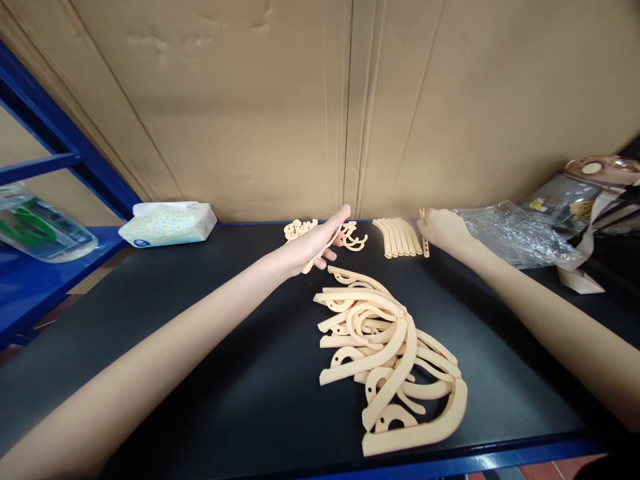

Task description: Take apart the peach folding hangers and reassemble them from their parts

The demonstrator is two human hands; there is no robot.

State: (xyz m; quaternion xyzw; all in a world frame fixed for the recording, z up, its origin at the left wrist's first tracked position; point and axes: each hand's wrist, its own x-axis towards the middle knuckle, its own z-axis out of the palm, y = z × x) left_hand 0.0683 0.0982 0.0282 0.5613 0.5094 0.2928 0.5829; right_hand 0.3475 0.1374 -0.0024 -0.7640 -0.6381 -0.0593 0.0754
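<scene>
My left hand (320, 239) is closed around a curved beige plastic piece (311, 264), which looks like a folding hanger arm. Its lower end sticks out beneath the palm. At the back right, my right hand (443, 230) pinches an upright, slim beige arm with slots (426, 245). This arm stands at the right end of a neat row of similar curved arms (400, 239). Nearer me lies a loose pile of beige hanger arms (405, 327), some with rounded, holed loops. Beige hooks (356, 241) and small beige ring-like parts (295, 230) lie behind my left hand.
A tissue pack (170, 223) sits at the back left of the black tabletop (210, 373). Crumpled clear plastic (510, 233) and a strapped bottle (565, 193) are at right. A blue frame (85, 153) holds another bottle (45, 227). Cardboard (250, 113) walls the back.
</scene>
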